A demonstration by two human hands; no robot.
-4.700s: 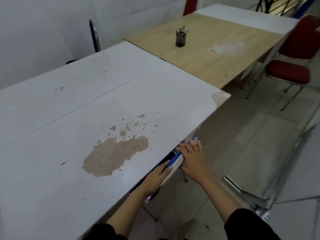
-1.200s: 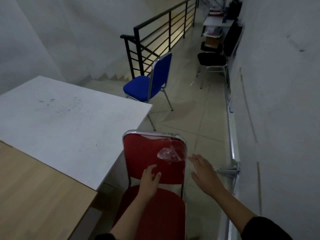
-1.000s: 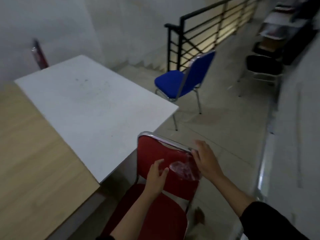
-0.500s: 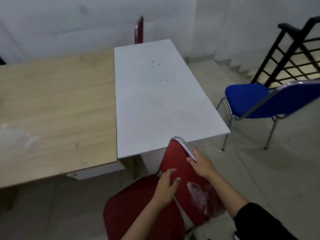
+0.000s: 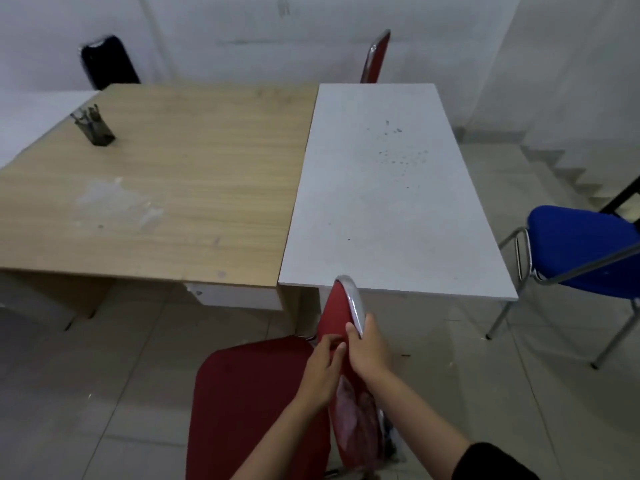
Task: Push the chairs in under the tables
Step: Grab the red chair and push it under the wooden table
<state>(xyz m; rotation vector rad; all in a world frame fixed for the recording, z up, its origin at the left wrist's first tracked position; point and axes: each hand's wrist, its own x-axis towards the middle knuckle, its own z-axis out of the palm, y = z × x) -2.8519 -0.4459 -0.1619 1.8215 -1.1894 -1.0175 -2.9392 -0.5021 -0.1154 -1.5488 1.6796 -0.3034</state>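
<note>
Your 2 hands grip the red chair (image 5: 263, 393) backrest, left hand (image 5: 320, 370) on its front, right hand (image 5: 369, 348) wrapped around the chrome rim, turning the sideways seat toward the white table (image 5: 384, 188)

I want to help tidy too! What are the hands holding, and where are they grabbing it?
Both hands hold the red padded chair with the chrome frame by its backrest: right hand on the chrome edge, left hand on the red front.

My head camera looks forward and down, close over my hands (image 5: 346, 358), across the tables (image 5: 381, 202) toward the wall (image 5: 242, 36).
</note>
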